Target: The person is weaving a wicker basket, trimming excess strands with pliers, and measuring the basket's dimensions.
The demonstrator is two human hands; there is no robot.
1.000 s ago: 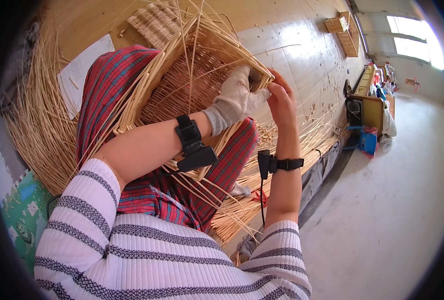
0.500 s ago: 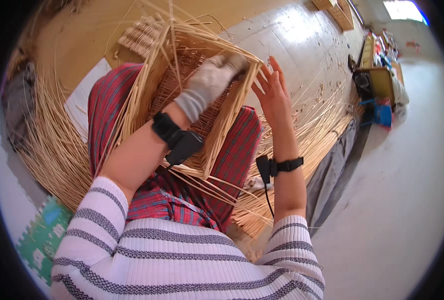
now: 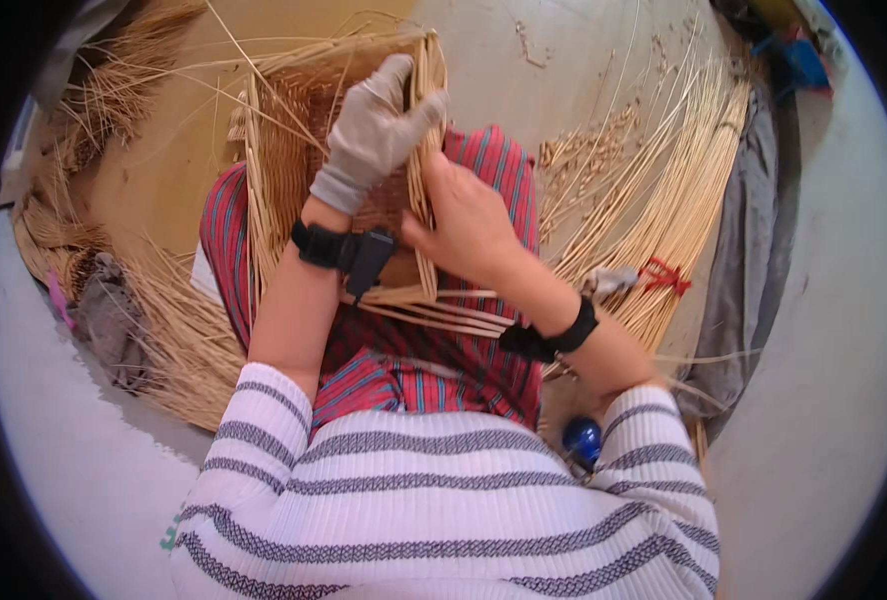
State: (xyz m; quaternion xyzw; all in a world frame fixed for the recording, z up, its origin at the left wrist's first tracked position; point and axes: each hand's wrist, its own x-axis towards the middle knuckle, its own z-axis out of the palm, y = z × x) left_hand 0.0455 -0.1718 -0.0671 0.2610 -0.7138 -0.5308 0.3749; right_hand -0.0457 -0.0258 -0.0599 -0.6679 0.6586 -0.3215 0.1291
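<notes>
A rectangular pale wicker basket (image 3: 286, 130) with long loose strands rests on my lap over red plaid cloth (image 3: 489, 150). My left hand (image 3: 369, 140), in a pale knit glove, grips the basket's right rim near the far corner, fingers bent over the inner side. My bare right hand (image 3: 464, 218) holds that same right side nearer me, just below the glove, its thumb toward the inside; some of its fingertips are hidden in the strands.
Long cane bundles lie at right (image 3: 694, 190), one with a red tie (image 3: 664, 275), and at left (image 3: 164, 330), among grey cloths (image 3: 114, 320) and scattered offcuts. A blue ball-like object (image 3: 583, 440) sits by my right elbow; a blue stool (image 3: 799, 62) stands far right.
The view has swung downward and right. My right hand has moved from spread fingers outside the far corner down onto the right side. My left hand has shifted onto that rim.
</notes>
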